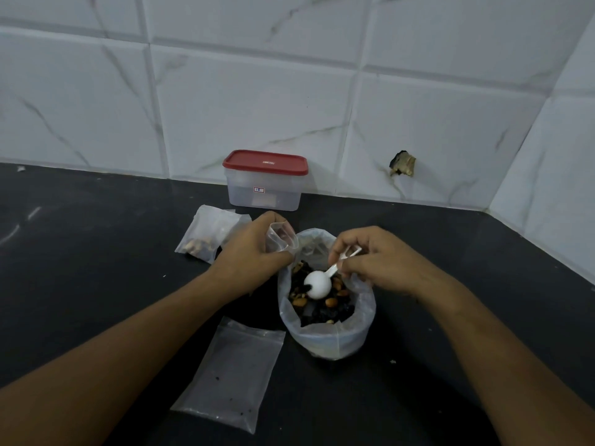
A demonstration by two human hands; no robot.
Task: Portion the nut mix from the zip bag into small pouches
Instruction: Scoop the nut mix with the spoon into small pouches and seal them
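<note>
The big clear zip bag (325, 336) stands open on the black counter, with dark raisins and brown nuts (322, 304) inside. My right hand (376, 262) pinches the handle of a white plastic scoop (318, 284), whose round bowl lies down in the mix. My left hand (254, 249) grips a small clear pouch (280, 237) with its mouth held open just left of the bag's rim. A filled small pouch (209, 233) lies behind my left hand.
A stack of flat small pouches (228, 371) lies at the front, left of the bag. A clear plastic box with a red lid (265, 181) stands at the tiled wall. The tiled walls meet in a corner at the right.
</note>
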